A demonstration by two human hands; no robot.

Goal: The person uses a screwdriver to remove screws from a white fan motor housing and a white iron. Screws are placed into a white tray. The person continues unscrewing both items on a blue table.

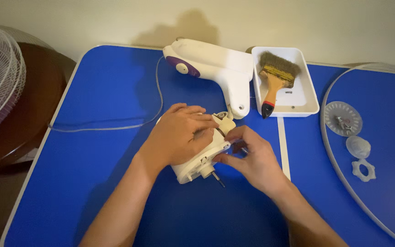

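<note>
Now | left hand (pixel 182 135) clasps motor housing (pixel 200 161) (white) | right hand (pixel 251 157) fingers pinch its edge

No packages, signs or screens appear in this view. The one possible label is a pale yellowish band (pixel 277 71) across the wooden paintbrush (pixel 275 80), just below its bristles; whether it carries print cannot be told. The paintbrush lies in a shallow white rectangular plastic tray (pixel 308 98) at the far edge of the blue bench (pixel 101 91).
</note>
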